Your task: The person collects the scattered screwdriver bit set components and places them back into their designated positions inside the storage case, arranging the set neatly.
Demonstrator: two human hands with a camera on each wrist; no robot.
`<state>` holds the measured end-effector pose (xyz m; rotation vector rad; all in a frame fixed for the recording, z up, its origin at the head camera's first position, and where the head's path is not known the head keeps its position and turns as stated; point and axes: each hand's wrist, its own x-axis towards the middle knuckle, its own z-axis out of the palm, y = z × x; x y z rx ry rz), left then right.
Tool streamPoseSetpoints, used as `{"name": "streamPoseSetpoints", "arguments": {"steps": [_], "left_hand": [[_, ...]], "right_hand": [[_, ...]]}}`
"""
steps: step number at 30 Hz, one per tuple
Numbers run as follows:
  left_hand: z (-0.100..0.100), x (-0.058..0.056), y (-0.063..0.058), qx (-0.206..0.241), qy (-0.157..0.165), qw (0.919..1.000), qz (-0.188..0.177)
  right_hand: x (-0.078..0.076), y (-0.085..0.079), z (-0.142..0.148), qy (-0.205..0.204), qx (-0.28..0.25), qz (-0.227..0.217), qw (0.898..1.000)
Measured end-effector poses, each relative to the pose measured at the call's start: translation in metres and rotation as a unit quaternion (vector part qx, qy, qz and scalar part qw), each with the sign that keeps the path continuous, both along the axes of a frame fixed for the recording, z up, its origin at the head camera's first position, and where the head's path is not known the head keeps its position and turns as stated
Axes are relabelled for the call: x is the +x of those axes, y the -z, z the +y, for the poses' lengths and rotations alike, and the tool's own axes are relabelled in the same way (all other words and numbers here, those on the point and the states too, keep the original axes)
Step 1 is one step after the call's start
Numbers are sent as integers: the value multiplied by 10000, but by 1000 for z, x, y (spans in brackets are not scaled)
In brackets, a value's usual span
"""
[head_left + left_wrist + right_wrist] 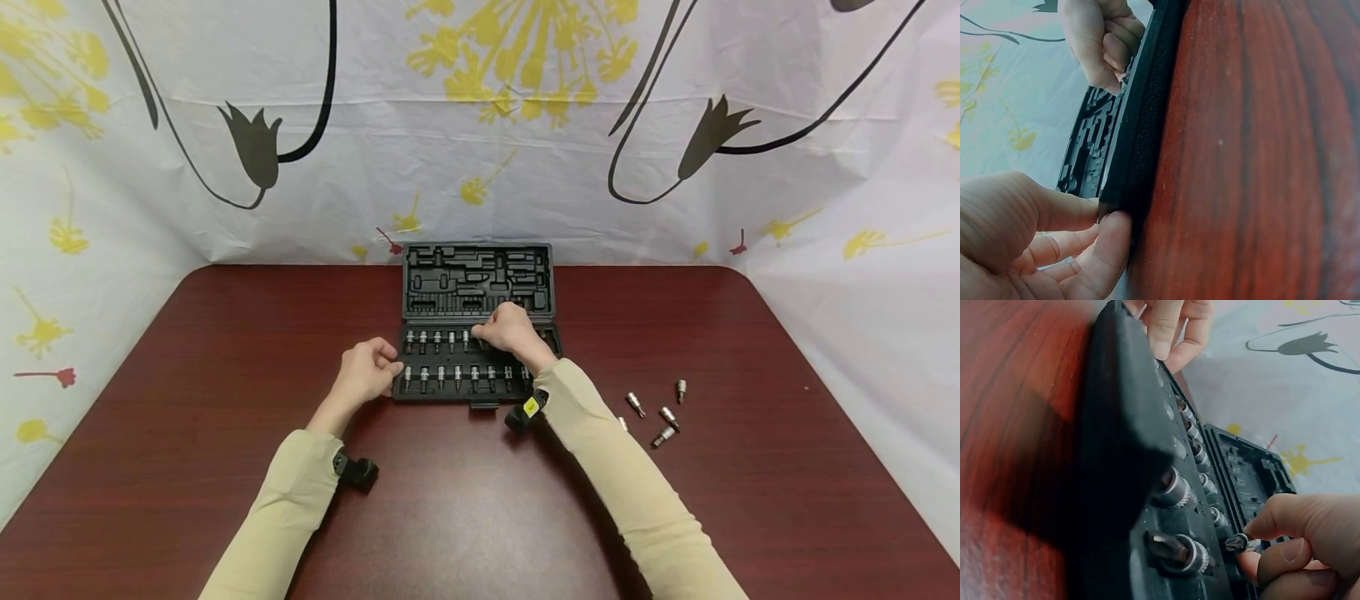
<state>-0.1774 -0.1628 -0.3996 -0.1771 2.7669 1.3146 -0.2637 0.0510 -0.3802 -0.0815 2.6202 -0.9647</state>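
An open black bit socket case lies on the table with its lid leaned back. My left hand is at the case's left front corner; in the left wrist view thumb and fingertip pinch its edge. Over the back row, my right hand holds a small silver bit socket between thumb and curled fingers, its cross-shaped tip showing. Two rows of bit sockets sit in the case's slots, among them a front-row bit socket. The right hand covers part of the back row.
Several loose bit sockets lie on the table right of the case, one bit socket apart from the others. One is partly behind the right sleeve. The dark red table meets a patterned white cloth at its back and sides.
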Motion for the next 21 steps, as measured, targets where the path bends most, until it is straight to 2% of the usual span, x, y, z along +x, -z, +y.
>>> {"name": "streamPoseSetpoints", "arguments": {"steps": [5, 11, 21], "left_hand": [[-1, -1, 1, 24, -9, 10000, 26], [-2, -2, 4, 28, 29, 9999, 99], [-2, -2, 2, 20, -12, 10000, 70]], "right_hand": [[-2, 0, -2, -101, 127, 71, 9998], [-7, -7, -4, -72, 60, -272, 9996], [-14, -12, -5, 78, 256, -504, 9984]]}}
